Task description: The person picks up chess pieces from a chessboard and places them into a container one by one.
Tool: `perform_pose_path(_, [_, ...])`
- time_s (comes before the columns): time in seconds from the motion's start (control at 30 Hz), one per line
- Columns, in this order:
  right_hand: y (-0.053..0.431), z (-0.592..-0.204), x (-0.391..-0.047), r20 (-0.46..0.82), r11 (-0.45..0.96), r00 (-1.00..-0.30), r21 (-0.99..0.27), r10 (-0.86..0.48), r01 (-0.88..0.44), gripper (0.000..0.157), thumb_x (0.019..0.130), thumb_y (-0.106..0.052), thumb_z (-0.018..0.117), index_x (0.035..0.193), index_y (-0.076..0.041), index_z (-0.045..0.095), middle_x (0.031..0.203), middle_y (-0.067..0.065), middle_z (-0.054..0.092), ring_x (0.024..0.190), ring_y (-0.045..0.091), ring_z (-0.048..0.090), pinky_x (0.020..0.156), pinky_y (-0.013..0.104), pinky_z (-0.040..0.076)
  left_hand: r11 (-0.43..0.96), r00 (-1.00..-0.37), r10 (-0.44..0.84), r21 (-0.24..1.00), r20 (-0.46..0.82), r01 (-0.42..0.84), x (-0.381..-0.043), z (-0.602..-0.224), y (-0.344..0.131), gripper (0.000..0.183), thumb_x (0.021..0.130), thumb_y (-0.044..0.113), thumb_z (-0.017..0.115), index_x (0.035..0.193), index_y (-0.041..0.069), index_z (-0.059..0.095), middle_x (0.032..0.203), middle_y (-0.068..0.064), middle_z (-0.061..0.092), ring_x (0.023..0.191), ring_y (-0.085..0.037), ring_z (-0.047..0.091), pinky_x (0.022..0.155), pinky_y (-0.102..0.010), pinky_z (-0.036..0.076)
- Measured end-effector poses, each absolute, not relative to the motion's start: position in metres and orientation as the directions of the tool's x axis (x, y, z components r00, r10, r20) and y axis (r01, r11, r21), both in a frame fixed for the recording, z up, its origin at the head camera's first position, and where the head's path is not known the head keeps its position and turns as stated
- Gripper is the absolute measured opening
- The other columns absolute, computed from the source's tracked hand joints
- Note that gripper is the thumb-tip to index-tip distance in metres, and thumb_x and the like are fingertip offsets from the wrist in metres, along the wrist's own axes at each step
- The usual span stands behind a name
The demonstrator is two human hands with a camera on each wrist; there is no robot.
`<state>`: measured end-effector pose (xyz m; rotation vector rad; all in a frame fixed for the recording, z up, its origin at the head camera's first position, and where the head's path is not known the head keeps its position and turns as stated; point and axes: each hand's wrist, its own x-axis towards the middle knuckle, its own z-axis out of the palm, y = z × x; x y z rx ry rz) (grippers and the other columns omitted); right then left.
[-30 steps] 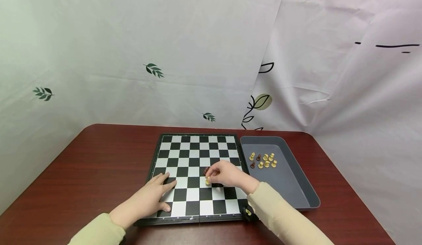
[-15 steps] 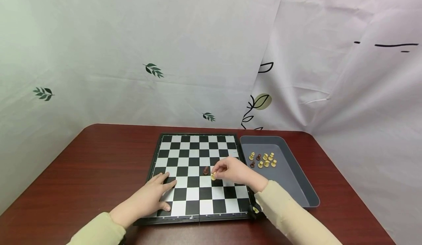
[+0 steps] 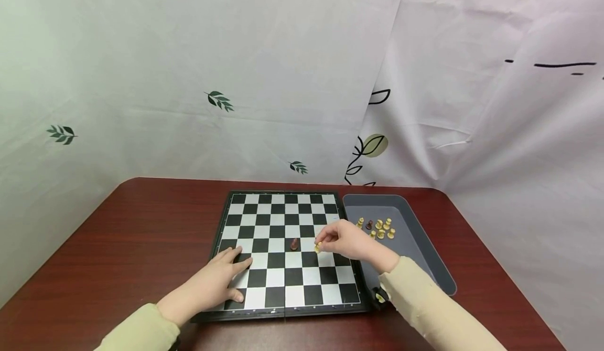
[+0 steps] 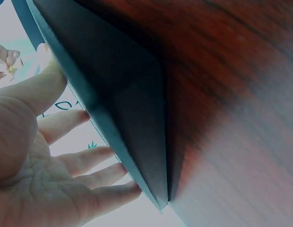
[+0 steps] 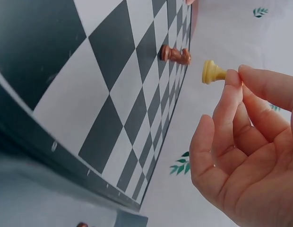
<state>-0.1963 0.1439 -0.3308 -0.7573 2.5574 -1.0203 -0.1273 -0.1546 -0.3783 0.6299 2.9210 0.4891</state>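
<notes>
My right hand point(image 3: 346, 239) pinches a yellow chess piece point(image 5: 213, 73) by its top between thumb and fingertips, base exposed; the right wrist view shows it held off the board. A brown chess piece point(image 3: 294, 244), knight-like in the right wrist view, stands on the chessboard point(image 3: 270, 277) to the left of that hand. At the board's near left corner my left hand point(image 3: 207, 286) rests with spread, straight fingers. From the left wrist view, its fingertips touch the edge of the board point(image 4: 104, 109).
A grey tray point(image 3: 431, 259) stands against the board's right side, holding several yellow pieces point(image 3: 379, 225) and a brown piece point(image 3: 369, 225); my right hand and arm cover part of it. Below lies the dark red table point(image 3: 141, 246), with a white printed curtain point(image 3: 264, 78) behind it.
My right hand has moved right and slightly away with the yellow piece, leaving the brown piece in full view on the board. My left hand has stayed in place.
</notes>
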Motion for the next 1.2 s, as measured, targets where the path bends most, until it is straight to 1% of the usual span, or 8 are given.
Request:
perform_pose_path(0.27, [0.161,-0.329,-0.199,-0.062,0.631,-0.838,-0.688,-0.543,-0.358,0.009,0.087,-0.007,0.065,0.09,-0.003,0.072,0.081,0.004,0.07,0.066,0.007,0.053,0.059,0.024,0.045,0.861,-0.91,0.412,0.344,-0.044,0.374,-0.127,-0.379,-0.155,0.078,0.06,0.034,0.082,0.127,0.0,0.059,0.136,-0.033,0.044,0.127,-0.054,0.038,0.1,-0.061,0.036])
perform_pose_path(0.43, [0.177,-0.326,-0.201,-0.06,0.655,-0.856,-0.673,-0.513,-0.345,0.01,0.087,-0.008,0.064,0.091,-0.002,0.072,0.079,0.004,0.069,0.067,0.009,0.051,0.059,0.025,0.043,0.859,-0.909,0.414,0.351,-0.047,0.373,-0.127,-0.378,-0.155,0.078,0.061,0.034,0.081,0.127,0.0,0.058,0.136,-0.033,0.044,0.127,-0.054,0.037,0.1,-0.061,0.036])
perform_pose_path(0.57, [0.188,-0.325,-0.205,-0.06,0.659,-0.866,-0.676,-0.496,-0.33,0.011,0.087,-0.007,0.064,0.093,-0.001,0.071,0.081,0.007,0.07,0.069,0.009,0.054,0.063,0.026,0.045,0.858,-0.909,0.414,0.355,-0.046,0.373,-0.127,-0.379,-0.155,0.078,0.061,0.034,0.081,0.127,0.0,0.058,0.136,-0.033,0.043,0.127,-0.054,0.037,0.1,-0.061,0.036])
perform_pose_path(0.8, [0.207,-0.325,-0.211,-0.064,0.697,-0.898,-0.656,-0.434,-0.29,0.011,0.087,-0.01,0.065,0.092,-0.003,0.072,0.081,0.005,0.07,0.072,0.009,0.057,0.065,0.028,0.046,0.858,-0.909,0.415,0.352,-0.045,0.374,-0.127,-0.378,-0.155,0.078,0.061,0.034,0.082,0.127,0.0,0.059,0.136,-0.033,0.044,0.126,-0.054,0.038,0.099,-0.061,0.036])
perform_pose_path(0.9, [0.214,-0.327,-0.214,-0.06,0.705,-0.905,-0.65,-0.42,-0.284,0.01,0.086,-0.009,0.066,0.09,-0.002,0.072,0.086,0.006,0.071,0.074,0.008,0.058,0.065,0.027,0.047,0.856,-0.908,0.416,0.353,-0.039,0.377,-0.127,-0.379,-0.155,0.078,0.061,0.034,0.082,0.127,0.0,0.059,0.136,-0.033,0.044,0.126,-0.054,0.038,0.099,-0.061,0.036])
perform_pose_path(1.03, [0.222,-0.332,-0.218,-0.056,0.703,-0.904,-0.65,-0.424,-0.289,0.01,0.085,-0.005,0.066,0.089,0.001,0.072,0.088,0.01,0.071,0.073,0.008,0.058,0.063,0.026,0.048,0.856,-0.906,0.423,0.34,-0.027,0.39,-0.128,-0.381,-0.156,0.078,0.061,0.035,0.082,0.127,0.0,0.059,0.135,-0.033,0.044,0.126,-0.054,0.038,0.099,-0.061,0.037])
perform_pose_path(1.2, [0.229,-0.339,-0.221,-0.068,0.723,-0.909,-0.632,-0.411,-0.279,0.009,0.085,-0.002,0.065,0.089,0.002,0.071,0.081,0.008,0.071,0.07,0.008,0.058,0.063,0.027,0.047,0.853,-0.903,0.428,0.341,-0.025,0.395,-0.128,-0.382,-0.157,0.079,0.06,0.034,0.082,0.127,0.0,0.059,0.135,-0.034,0.044,0.125,-0.055,0.039,0.099,-0.061,0.037])
